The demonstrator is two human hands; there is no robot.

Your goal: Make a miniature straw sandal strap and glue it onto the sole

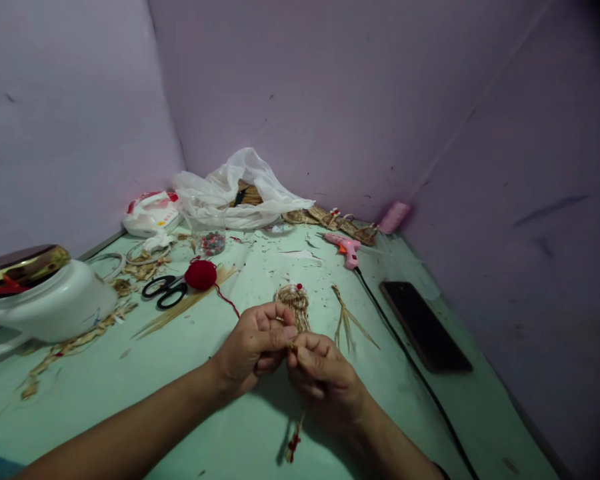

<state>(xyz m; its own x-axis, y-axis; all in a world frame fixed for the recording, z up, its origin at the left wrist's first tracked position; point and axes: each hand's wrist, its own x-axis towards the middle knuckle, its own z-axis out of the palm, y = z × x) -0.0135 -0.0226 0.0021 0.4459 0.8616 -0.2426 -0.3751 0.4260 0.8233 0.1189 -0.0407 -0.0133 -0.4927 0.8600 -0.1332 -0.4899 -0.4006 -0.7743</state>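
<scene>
My left hand [263, 339] and my right hand [325, 373] meet over the table, thumbs and fingers pinched together. Between the fingertips a small bit of straw strand [292, 347] shows; the fingers cover most of it. Just beyond them lies a woven straw piece [295, 305] trimmed with white beads and a red one. Below my right hand hangs a thin straw end tied with red yarn [293, 445]. A red yarn ball [201, 275] sits to the left, its loose thread running toward my left hand. Right of the hands is a knotted straw bundle [347, 317].
Black-handled scissors [166, 291] rest on straw at left, near a white pot [65, 303]. A plastic cup of beads [211, 241] and a plastic bag [245, 193] stand behind. To the right are a pink glue gun [347, 248], its black cord [405, 353] and a phone [425, 327].
</scene>
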